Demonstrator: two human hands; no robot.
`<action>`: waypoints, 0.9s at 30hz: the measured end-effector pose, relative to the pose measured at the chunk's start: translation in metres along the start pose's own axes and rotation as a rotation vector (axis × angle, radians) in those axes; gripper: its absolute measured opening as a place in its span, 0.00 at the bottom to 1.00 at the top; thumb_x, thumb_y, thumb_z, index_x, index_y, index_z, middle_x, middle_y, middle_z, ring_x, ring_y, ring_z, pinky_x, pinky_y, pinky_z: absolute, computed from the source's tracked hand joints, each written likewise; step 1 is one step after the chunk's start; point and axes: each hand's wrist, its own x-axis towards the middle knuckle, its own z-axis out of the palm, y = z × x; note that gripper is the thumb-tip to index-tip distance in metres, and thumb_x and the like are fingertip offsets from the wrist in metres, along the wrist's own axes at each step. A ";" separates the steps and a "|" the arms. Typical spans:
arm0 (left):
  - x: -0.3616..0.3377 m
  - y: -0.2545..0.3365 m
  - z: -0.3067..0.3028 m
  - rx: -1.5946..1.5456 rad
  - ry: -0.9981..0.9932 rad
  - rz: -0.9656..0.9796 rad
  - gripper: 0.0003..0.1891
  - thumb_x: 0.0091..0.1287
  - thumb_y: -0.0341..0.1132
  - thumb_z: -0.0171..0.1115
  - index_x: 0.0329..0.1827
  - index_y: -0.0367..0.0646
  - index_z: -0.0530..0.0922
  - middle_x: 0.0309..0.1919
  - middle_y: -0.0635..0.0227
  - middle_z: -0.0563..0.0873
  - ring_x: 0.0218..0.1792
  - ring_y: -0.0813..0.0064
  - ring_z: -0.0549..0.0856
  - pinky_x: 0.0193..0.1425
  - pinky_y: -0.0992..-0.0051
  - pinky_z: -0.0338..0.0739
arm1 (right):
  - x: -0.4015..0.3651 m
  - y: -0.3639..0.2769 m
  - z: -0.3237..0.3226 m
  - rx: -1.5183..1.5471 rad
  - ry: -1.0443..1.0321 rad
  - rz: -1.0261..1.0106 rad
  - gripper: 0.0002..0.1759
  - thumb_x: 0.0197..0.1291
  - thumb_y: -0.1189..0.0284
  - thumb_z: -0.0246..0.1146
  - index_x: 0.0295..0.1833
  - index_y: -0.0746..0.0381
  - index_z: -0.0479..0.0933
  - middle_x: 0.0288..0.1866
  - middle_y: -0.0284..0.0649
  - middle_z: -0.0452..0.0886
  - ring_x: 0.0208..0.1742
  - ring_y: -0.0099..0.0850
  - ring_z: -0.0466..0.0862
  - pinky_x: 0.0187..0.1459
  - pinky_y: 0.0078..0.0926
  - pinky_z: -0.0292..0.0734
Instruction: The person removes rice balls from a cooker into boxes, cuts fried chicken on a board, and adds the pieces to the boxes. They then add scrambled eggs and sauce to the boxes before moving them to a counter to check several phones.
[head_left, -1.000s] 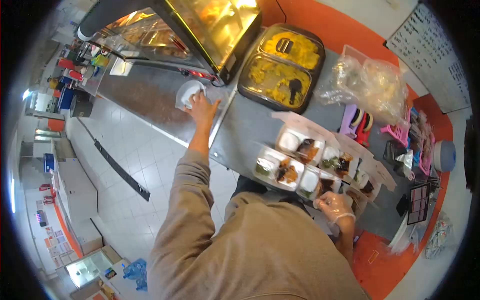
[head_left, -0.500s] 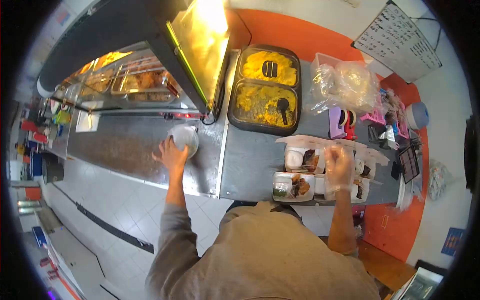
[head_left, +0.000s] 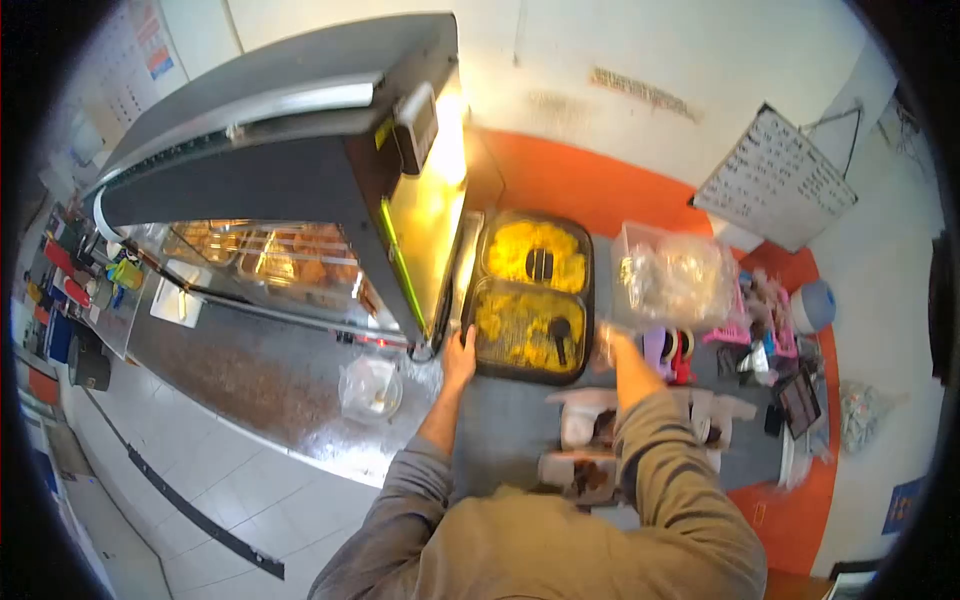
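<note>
Resting against the left rim of the lower tray (head_left: 530, 377) of yellow food, the left grip (head_left: 460, 352) lies with fingers extended; whether it has closed on the rim cannot be told. The right grip (head_left: 612, 345) is at the tray's right end, blurred, so its opening and contents cannot be told. The tray sits on the surface (head_left: 500, 420), just beside the heated cabinet (head_left: 300, 190), with a dark scoop (head_left: 560, 335) lying in the food.

Risks, as judged:
- An uneven pull at the two ends could tilt the tray, spilling food or sliding the scoop out.
- The right sleeve (head_left: 660, 440) crosses the open meal boxes (head_left: 585, 425) and could brush their contents.
- The left grip is close to the cabinet's lit end, which may be hot.

Changes: half a second earlier the left grip was on the bagged bowl (head_left: 370, 388), which now stands alone. The right grip was over the meal boxes. Both have since moved to the tray.
</note>
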 end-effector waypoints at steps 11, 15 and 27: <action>0.002 0.014 -0.008 -0.158 0.015 0.077 0.33 0.70 0.57 0.58 0.57 0.28 0.78 0.54 0.46 0.80 0.58 0.52 0.79 0.65 0.64 0.69 | -0.034 -0.003 -0.022 -0.117 -0.324 0.226 0.50 0.64 0.29 0.32 0.70 0.59 0.68 0.68 0.51 0.72 0.67 0.43 0.73 0.62 0.54 0.67; -0.002 0.061 -0.025 -0.319 0.121 0.070 0.25 0.71 0.48 0.60 0.55 0.30 0.80 0.50 0.51 0.83 0.54 0.58 0.81 0.62 0.69 0.71 | -0.056 -0.014 -0.042 -0.009 -0.302 0.035 0.45 0.65 0.29 0.36 0.53 0.58 0.78 0.42 0.41 0.81 0.40 0.39 0.82 0.44 0.46 0.79; -0.005 0.272 -0.092 -0.544 0.166 0.579 0.24 0.69 0.36 0.60 0.65 0.33 0.74 0.62 0.51 0.78 0.67 0.62 0.73 0.72 0.67 0.61 | -0.074 -0.192 -0.097 1.569 -1.618 -0.248 0.18 0.73 0.59 0.50 0.40 0.62 0.76 0.31 0.37 0.77 0.32 0.27 0.77 0.39 0.33 0.79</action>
